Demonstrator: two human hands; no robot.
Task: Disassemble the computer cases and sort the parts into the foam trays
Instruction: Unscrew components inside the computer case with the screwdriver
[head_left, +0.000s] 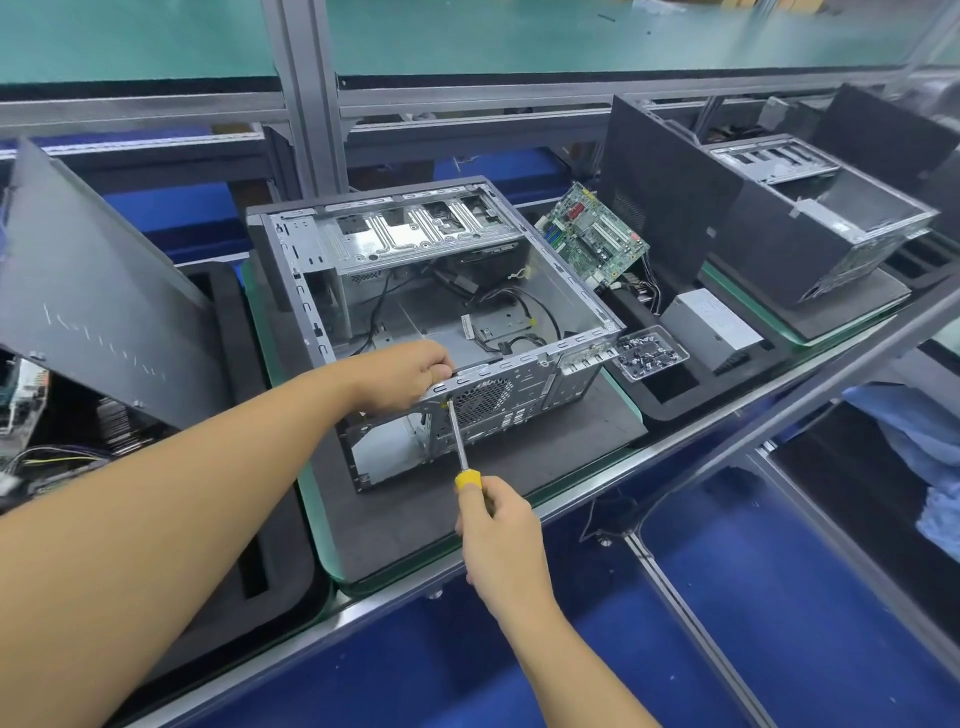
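Visibly two cases (415, 239) (841, 218), one screwdriver (460, 441), one motherboard (592, 234)

- An electronics workshop, laid out like a factory line.
- An aluminium-profile frame (311, 104) stands over green bench mats (571, 36) on the far side.
- A stripped computer case (483, 400) sits in the centre, and a second case (831, 228) at far right.
- A black foam tray (670, 389) on the right carries a motherboard (592, 234) and a box of screws (649, 353).

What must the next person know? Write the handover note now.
Hands: left grip holds the open computer case at its rear top edge; right grip holds the yellow screwdriver, tip against the rear panel.
Done: motherboard and power supply sit out to the right, screws in the clear box.
Left: finish the rear panel, pull cables and drive cage, sort into foam trays.
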